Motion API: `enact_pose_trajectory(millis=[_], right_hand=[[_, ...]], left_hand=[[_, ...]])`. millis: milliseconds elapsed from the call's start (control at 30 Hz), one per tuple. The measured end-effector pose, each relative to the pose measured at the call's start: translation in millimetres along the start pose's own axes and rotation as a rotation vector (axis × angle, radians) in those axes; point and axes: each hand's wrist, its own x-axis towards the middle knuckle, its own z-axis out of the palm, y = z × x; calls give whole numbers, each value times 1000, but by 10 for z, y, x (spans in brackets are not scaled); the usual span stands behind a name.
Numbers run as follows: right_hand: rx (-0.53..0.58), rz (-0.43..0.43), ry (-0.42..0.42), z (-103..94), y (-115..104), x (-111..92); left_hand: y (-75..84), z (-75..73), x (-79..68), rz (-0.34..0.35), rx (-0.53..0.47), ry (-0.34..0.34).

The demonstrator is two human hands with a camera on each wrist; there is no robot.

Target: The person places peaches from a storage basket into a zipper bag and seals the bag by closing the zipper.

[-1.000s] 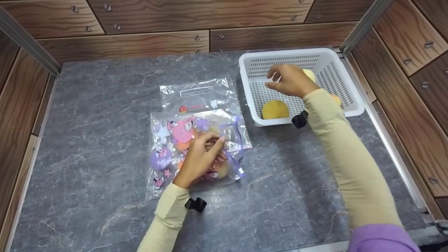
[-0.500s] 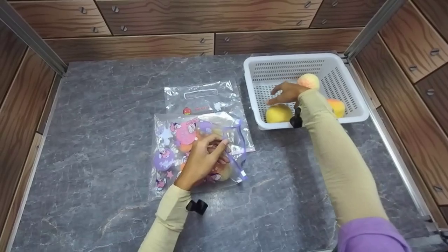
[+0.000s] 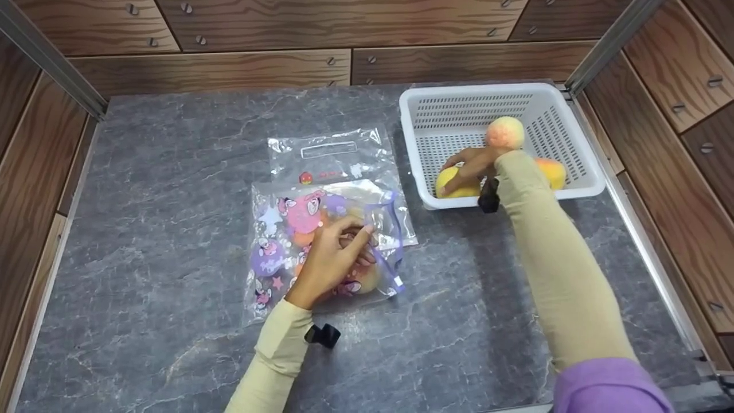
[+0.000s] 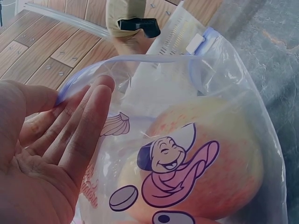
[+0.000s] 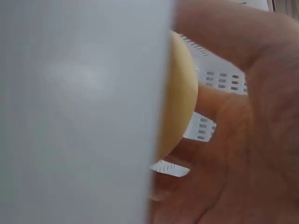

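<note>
My left hand [image 3: 332, 252] pinches the purple-edged mouth of a clear zip bag [image 3: 269, 229] printed with cartoon figures. Inside the bag, a peach-like fruit [image 4: 210, 158] shows through the plastic in the left wrist view, and more round fruit lies behind the prints. Over in the white basket [image 3: 417, 149], my right hand [image 3: 473, 165] has its fingers and thumb around a yellow fruit [image 3: 450, 186] by the near left corner. The basket wall covers part of that yellow fruit [image 5: 182, 93] in the right wrist view.
A second clear bag [image 3: 327, 158] lies flat, partly beneath the printed one. Behind my right wrist in the basket sits a pinkish peach [image 3: 506, 132]; an orange-yellow fruit [image 3: 551, 173] is at its right, partly hidden by the sleeve. Wood-patterned walls [image 3: 229, 71] border the grey tabletop [image 3: 172, 172].
My right hand has come down toward the near left corner of the basket and closed around the yellow fruit. My left hand keeps its pinch on the bag's edge.
</note>
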Motion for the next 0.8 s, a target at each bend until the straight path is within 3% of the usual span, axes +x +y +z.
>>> enact_pose_trajectory(millis=[133,267,533,800], right_hand=[[-23,-62,26,17,22,5],[108,-115,75,19,32,-55],[369,-296,255,26,-49,-189],[600,-441,337,224,-139,-390]], left_hand=[[1,-2,0,1,8,3],[0,-6,-2,1,16,3],[-3,1,4,4,0,35],[1,35,2,0,-5,52]])
